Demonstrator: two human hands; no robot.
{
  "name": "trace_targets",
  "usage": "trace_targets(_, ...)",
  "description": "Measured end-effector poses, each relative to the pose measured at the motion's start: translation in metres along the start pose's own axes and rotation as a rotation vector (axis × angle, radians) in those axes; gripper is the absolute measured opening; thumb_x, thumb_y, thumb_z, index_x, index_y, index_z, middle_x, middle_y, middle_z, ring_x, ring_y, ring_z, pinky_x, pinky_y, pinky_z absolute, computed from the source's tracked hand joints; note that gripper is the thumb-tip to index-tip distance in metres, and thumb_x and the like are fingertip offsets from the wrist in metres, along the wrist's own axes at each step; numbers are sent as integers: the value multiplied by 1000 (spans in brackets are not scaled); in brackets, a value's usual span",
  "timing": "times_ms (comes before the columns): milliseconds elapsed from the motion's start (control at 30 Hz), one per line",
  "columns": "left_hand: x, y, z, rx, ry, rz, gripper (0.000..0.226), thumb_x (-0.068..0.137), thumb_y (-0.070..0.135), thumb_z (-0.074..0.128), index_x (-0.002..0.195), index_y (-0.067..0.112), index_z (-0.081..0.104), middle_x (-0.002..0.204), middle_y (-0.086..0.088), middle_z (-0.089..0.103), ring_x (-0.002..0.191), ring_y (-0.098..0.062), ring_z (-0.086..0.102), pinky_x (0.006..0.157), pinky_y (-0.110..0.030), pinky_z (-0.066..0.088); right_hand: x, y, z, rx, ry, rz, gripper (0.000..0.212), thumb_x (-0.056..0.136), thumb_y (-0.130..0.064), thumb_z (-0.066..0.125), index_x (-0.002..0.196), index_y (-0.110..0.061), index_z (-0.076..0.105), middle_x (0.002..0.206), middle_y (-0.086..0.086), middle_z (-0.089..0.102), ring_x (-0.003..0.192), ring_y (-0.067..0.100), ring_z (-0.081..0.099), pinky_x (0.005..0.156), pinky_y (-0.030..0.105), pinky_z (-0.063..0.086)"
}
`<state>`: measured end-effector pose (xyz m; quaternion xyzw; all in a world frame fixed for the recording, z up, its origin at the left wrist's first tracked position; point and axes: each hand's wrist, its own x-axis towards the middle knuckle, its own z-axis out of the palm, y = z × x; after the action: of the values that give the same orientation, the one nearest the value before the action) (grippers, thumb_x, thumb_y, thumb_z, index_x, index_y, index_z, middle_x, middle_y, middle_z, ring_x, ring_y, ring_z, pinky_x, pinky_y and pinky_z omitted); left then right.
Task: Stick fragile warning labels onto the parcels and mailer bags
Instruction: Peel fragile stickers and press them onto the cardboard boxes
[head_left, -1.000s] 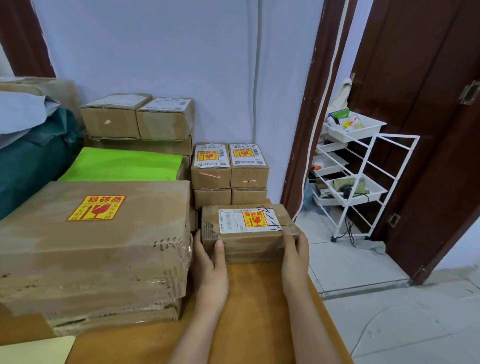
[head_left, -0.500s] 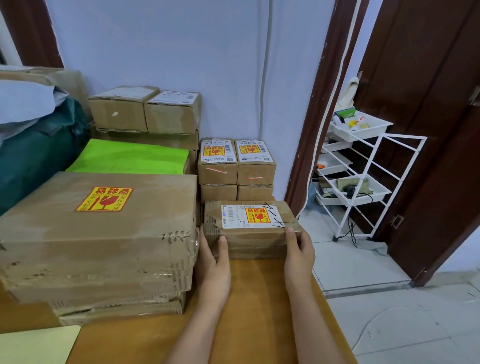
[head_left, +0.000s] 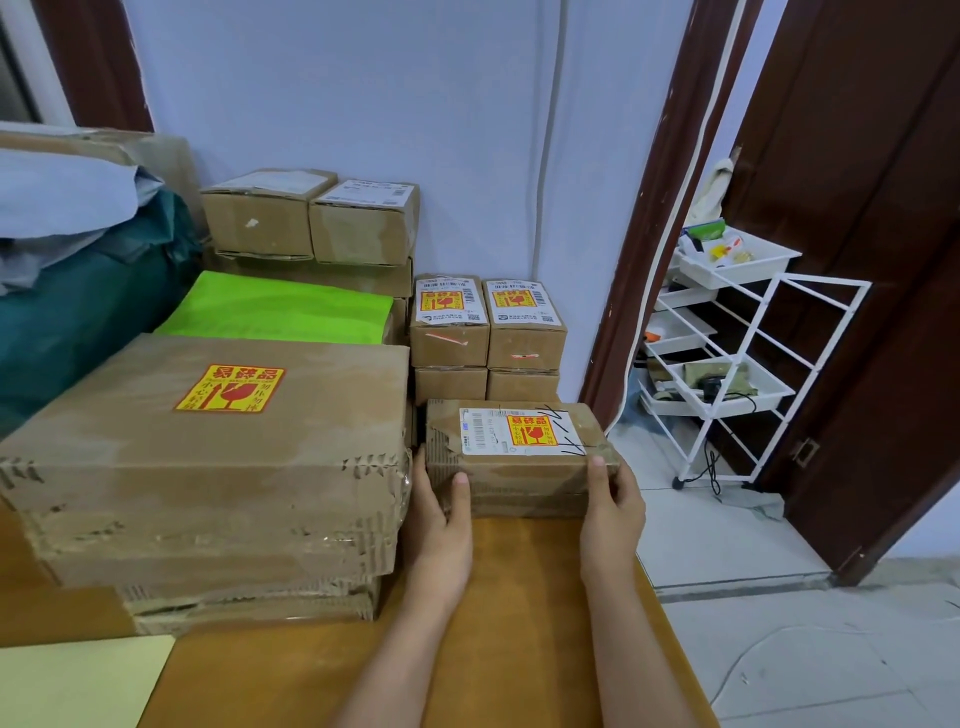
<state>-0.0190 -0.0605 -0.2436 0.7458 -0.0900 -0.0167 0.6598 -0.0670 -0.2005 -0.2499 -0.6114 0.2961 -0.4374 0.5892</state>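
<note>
Hands (head_left: 441, 525) (head_left: 613, 512) grip small parcel (head_left: 519, 483) bearing yellow-red fragile label (head_left: 532, 430).

Two bare forearms reach forward from 6 o'clock toward 12 o'clock, roughly parallel. The left hand (head_left: 440, 525) grips the near left corner of a small parcel (head_left: 519, 467), thumb up its front face. The right hand (head_left: 613, 506) grips the near right corner, thumb pointing up.

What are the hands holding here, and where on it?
Both hold the small labelled parcel by its ends: left hand at the left end, right hand at the right, thumbs on the near face.
</note>
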Motion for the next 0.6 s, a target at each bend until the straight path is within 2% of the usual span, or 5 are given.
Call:
trace_targets(100,-2,2,0,22,29,-3,56,99,28,44,150,22,23,152,1,32,137,-15,32,104,-19,23,0,0,1,8,6,7,31,97,-32,49,122,-18,61,112,-4,64,106,8,57,84,18,46)
trace_targets(267,-3,1,0,43,71,13,59,99,28,44,151,20,18,156,0,23,143,-16,20,115,-25,14,-4,-4,3,28,-16,0,20,97,-28,50,114,-23,61,105,-11,63,100,-1,56,77,12,42)
trace_targets(400,-7,3,-2,42,26,-18,60,100,29,42,152,23,13,157,3,19,142,-14,21,101,-13,13,-5,-6,3,20,-20,15,26,97,-31,49,119,-23,60,109,-10,63,103,-2,55,78,11,41)
trace_targets(500,-12,4,-8,34,21,21,62,99,30,43,152,27,10,159,4,14,145,-13,15,112,-20,9,-10,-6,2,18,-8,16,35,97,-34,49,128,-20,56,119,-7,60,110,6,54,86,16,42)
trace_targets(600,-26,5,-16,73,-39,-19,62,100,33,41,152,29,7,156,6,20,143,-16,23,110,-21,15,-20,-8,-2,-20,83,24,35,97,-29,50,128,-14,52,123,-4,52,116,12,49,95,28,42)
